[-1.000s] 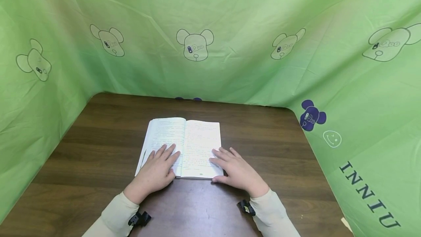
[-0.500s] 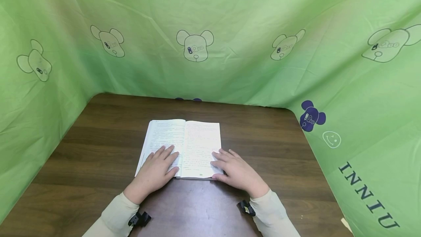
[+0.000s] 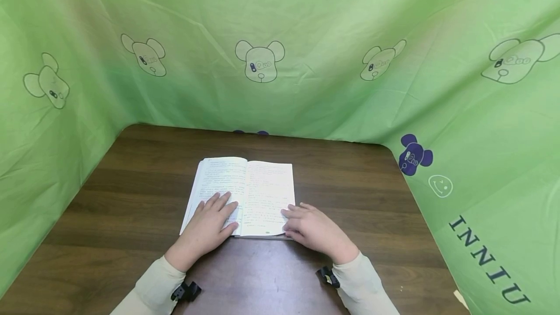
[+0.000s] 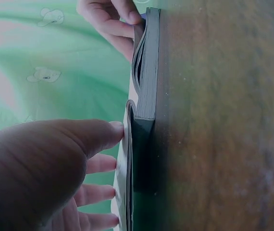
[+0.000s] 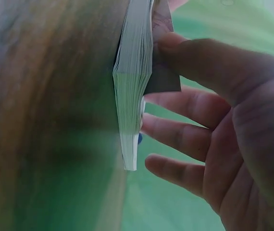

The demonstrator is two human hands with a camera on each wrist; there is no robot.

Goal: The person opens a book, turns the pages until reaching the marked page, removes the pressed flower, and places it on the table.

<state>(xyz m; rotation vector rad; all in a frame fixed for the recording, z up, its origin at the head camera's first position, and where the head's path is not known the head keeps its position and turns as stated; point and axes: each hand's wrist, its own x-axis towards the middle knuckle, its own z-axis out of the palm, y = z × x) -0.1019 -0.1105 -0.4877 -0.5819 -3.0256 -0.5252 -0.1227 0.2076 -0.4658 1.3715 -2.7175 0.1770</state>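
An open book (image 3: pixel 268 183) with printed pages lies on the wooden table. My left hand (image 3: pixel 206 227) rests on the lower left page, fingers spread. The left wrist view has that thumb (image 4: pixel 105 135) along the page near the spine. At the lower right corner my right hand (image 3: pixel 316 230) pinches a page. In the right wrist view the lifted page (image 5: pixel 166 83) stands away from the thick page block (image 5: pixel 133 72), the thumb on its underside and the fingers on the other side. From the left wrist, the lifted page bows up off the block.
The brown wooden table (image 3: pixel 350 179) extends around the book. A green cloth (image 3: pixel 315 106) with printed bear heads hangs behind and at both sides. Black straps with small devices (image 3: pixel 185 291) sit at the wrists over light sleeves.
My right fingers have drawn in at the page's lower right corner, the thumb slipping beneath it and raising it slightly. The left hand has stayed nearly still.
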